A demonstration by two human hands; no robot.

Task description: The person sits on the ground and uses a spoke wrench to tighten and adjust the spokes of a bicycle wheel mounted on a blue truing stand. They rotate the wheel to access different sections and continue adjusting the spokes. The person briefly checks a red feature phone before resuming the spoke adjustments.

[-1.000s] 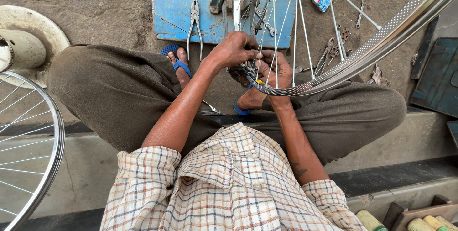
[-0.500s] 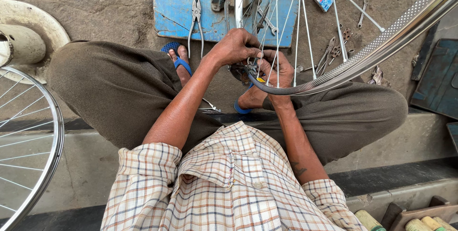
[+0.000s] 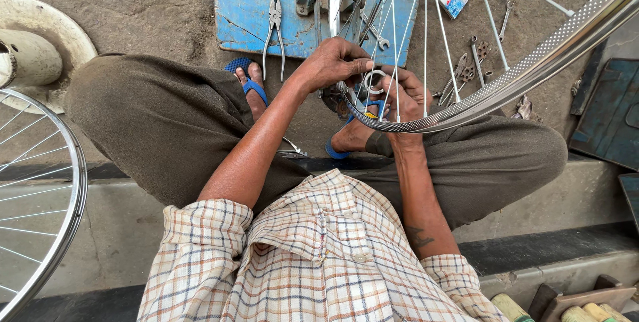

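Left hand (image 3: pixel 333 64): fingers pinched on a small metal ring (image 3: pixel 373 81).
Right hand (image 3: pixel 406 96): fingers curled around spokes (image 3: pixel 394 42) (inside the wheel rim (image 3: pixel 506 86)).
Nearby: pliers (image 3: pixel 273 29) on a blue board (image 3: pixel 246 2).

Thin spokes (image 3: pixel 426 36) fanned closely above the left hand (image 3: pixel 331 64) and right hand (image 3: pixel 401 96), leaving only narrow slots. The steel rim (image 3: pixel 532 72) barred the right side. Pliers (image 3: pixel 273 29) and wrenches (image 3: pixel 476 56) cluttered the ground ahead; bare dirt (image 3: pixel 133 2) lay open leftward.

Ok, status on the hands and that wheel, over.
Left hand and right hand both at the wheel rim, a small ring tool between them. Spokes cross the hands. Pliers lie untouched.
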